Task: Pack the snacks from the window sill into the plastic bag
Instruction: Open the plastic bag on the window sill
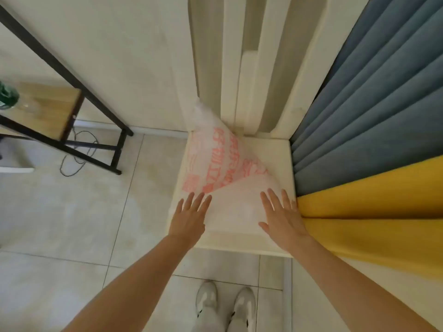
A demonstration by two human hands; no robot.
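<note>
Fingers (pixel 273 200) flat on blurred plastic bag (pixel 215 164).

Bare forearms without sleeves, light trousers (pixel 211 322), and white sneakers (pixel 206 298) with dark accents.

Plastic bag (pixel 223 168): translucent white, red printed characters. Window sill (pixel 285 164): cream. Curtain (pixel 374 111): grey-blue above, yellow band below. Floor (pixel 72 224): pale beige tiles. Shoes (pixel 225 300): white, black accents.

Pretty bright, soft even daylight, barely any shadows. Whole pic a bit blurry/soft, wide-angle bends lines at edges, esp. the curtain (pixel 374 97).
</note>
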